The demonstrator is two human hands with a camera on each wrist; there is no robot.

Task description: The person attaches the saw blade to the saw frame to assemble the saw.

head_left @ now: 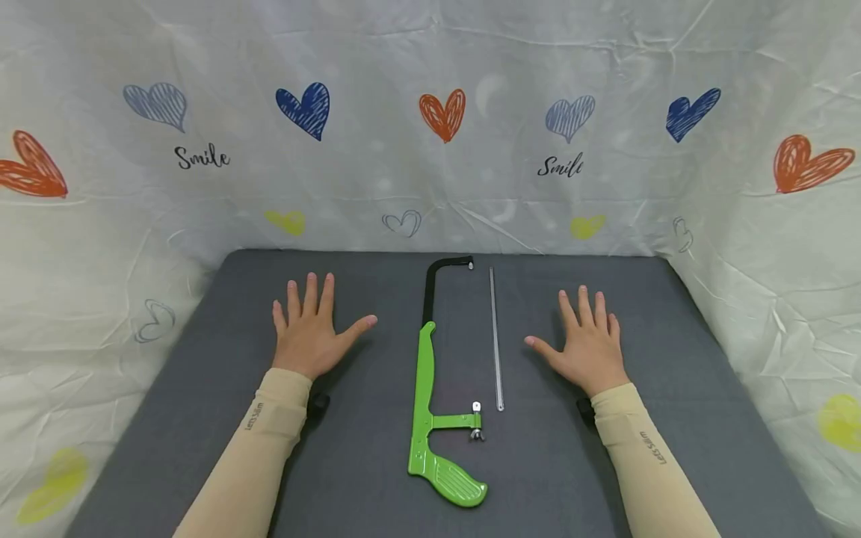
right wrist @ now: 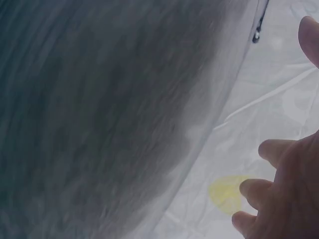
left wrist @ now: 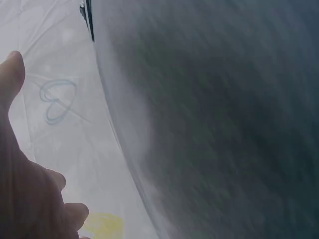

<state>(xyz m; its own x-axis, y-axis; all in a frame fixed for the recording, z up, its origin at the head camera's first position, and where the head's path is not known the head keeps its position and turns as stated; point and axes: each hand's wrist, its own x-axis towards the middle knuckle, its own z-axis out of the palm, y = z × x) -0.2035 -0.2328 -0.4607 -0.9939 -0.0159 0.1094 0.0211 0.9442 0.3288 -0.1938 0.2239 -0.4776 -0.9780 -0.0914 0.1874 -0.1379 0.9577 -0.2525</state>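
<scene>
A hacksaw frame [head_left: 422, 381] with a green handle and a black bent front arm lies in the middle of the grey table, its grip toward me. A wing nut [head_left: 477, 435] sits on its short green cross arm. Just right of the frame is a separate thin silver saw blade [head_left: 496, 344], lying lengthwise. My left hand [head_left: 308, 340] is spread over the table left of the frame, palm down, with nothing in it. To the right of the blade, my right hand [head_left: 590, 351] is spread the same way and holds nothing. In both wrist views the fingers are stretched out.
The grey table [head_left: 538, 478] has its far edge just beyond the saw frame's tip. White cloth [head_left: 377, 172] printed with hearts hangs behind and along both sides. A dark wrist camera [head_left: 318, 404] sits under the left sleeve, another [head_left: 587, 411] under the right.
</scene>
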